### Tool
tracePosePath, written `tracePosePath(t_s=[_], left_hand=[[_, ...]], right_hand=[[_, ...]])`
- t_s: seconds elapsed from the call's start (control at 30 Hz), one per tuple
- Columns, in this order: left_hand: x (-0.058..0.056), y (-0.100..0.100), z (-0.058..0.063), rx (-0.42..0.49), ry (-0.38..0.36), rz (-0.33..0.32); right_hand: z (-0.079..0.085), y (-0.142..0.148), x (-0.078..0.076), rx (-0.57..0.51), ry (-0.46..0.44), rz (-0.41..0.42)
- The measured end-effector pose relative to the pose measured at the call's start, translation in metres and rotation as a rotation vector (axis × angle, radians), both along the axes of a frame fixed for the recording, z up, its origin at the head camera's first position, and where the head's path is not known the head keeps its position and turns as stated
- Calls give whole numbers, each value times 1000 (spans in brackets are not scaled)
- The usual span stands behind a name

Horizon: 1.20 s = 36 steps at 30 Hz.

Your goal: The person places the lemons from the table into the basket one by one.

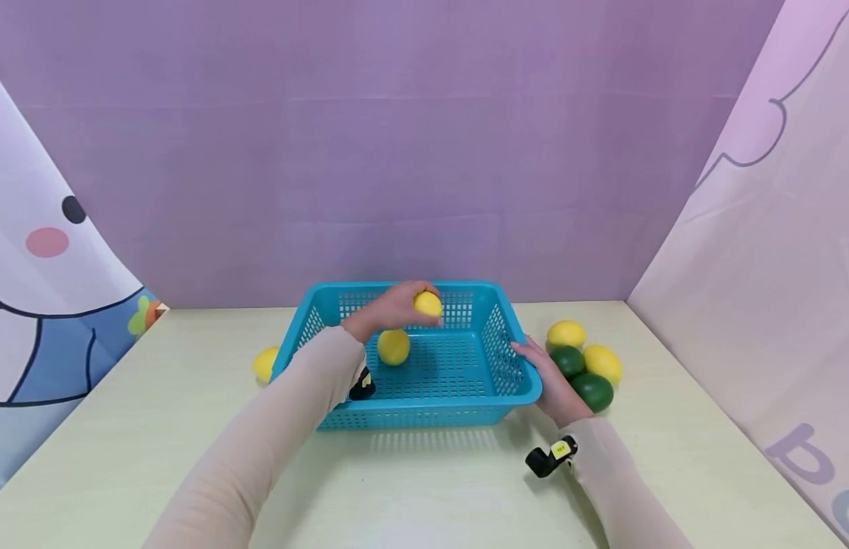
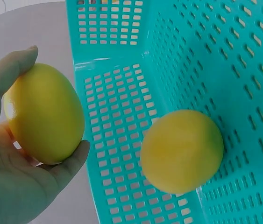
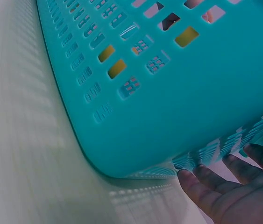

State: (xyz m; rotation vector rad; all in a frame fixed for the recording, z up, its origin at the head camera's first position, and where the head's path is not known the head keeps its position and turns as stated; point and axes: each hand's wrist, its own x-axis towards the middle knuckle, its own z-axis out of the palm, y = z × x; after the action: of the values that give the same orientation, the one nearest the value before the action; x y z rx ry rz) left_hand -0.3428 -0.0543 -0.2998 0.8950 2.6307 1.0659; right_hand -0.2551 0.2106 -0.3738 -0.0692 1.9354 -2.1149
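Note:
My left hand (image 1: 397, 305) holds a yellow lemon (image 1: 427, 304) between thumb and fingers, over the far part of a blue plastic basket (image 1: 424, 402). In the left wrist view the held lemon (image 2: 45, 114) is plain between thumb and fingertips. A second lemon (image 1: 393, 348) lies in the basket, left of its middle. At the basket's right side, my right hand (image 1: 551, 385) grips the wall, with a digit over the rim. In the right wrist view, several fingertips touch the wall's outer face; the thumb is hidden there.
Right of the basket, two lemons (image 1: 602, 364) and two dark green fruits (image 1: 593, 392) lie grouped on the pale table (image 1: 424, 496). Another lemon (image 1: 265, 364) sits by the basket's left side, partly hidden. A purple backdrop (image 1: 424, 152) stands behind the table.

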Motion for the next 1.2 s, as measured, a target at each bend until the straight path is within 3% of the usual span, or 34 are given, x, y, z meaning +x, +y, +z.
tracePosePath(t_s=[0.4,0.77,1.2], left_hand=[[-1,7,-6,-97,6,-104],[-4,12,-19,-322,30,-193],[-4,16,-24,-429,12,-235]], right_hand=[[0,0,1,-3,-6,0],[0,0,2,-10,-9,-2],[-1,1,0,-12,-4,-6]])
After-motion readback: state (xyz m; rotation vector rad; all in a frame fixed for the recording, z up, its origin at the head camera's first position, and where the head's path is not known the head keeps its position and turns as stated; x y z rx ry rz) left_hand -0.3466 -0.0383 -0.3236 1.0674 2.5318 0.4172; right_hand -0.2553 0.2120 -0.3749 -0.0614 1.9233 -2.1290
